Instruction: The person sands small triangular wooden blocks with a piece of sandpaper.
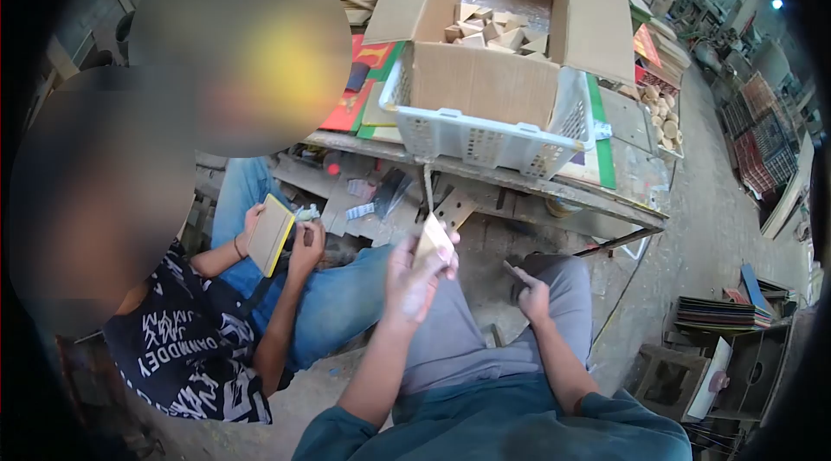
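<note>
My left hand (417, 277) is raised in front of me, gripping a small pale wooden piece (433, 240) between fingers and thumb. My right hand (530, 290) rests on my right knee, curled around a small dark object that I cannot make out. Both my legs in grey trousers (450, 331) stretch toward a low workbench (519, 180). On the bench stands a white plastic basket (485, 136) holding an open cardboard box (485, 28) with several small wooden blocks inside.
A person sits close on my left in jeans and a black printed shirt, holding a yellow-edged board (270, 234) in both hands. Coloured boards (363, 89) lie on the bench. Stacked coloured panels (723, 312) sit on the floor at right.
</note>
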`<state>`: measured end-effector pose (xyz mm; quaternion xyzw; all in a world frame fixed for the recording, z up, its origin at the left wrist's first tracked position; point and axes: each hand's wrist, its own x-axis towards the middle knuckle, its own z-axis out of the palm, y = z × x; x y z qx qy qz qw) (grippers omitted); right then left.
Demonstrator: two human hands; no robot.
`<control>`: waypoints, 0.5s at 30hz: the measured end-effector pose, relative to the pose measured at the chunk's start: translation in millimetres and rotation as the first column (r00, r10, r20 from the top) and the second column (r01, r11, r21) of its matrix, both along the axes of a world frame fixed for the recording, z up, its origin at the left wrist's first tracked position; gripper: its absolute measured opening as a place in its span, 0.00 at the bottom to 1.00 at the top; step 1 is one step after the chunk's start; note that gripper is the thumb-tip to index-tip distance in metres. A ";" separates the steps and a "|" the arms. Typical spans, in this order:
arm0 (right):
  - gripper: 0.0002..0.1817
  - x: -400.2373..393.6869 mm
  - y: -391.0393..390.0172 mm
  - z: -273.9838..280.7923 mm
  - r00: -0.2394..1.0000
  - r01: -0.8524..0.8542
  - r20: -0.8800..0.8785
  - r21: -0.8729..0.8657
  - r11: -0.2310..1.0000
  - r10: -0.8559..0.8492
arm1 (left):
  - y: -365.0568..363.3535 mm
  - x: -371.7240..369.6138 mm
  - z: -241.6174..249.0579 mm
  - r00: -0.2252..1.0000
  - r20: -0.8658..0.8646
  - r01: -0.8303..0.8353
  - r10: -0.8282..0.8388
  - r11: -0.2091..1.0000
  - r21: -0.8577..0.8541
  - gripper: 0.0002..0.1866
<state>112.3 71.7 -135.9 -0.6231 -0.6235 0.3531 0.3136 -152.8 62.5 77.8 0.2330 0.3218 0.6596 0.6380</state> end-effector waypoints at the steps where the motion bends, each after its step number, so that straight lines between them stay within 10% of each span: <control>1: 0.35 -1.7 1.8 -7.0 0.998 -0.056 -0.039 0.036 0.998 0.058 | 14.5 -3.7 9.4 0.999 -0.041 0.001 0.001 0.999 0.035 0.23; 7: 0.34 -5.5 2.9 5.1 0.976 -0.150 -0.177 -0.142 0.978 0.124 | 114.7 -16.7 63.8 0.990 -0.094 -0.067 0.104 0.940 0.335 0.28; 15: 0.35 -8.0 8.9 33.5 0.997 -0.062 -0.058 -0.304 0.951 0.047 | 203.4 -15.0 76.0 0.938 -0.330 -0.026 0.108 0.969 0.244 0.28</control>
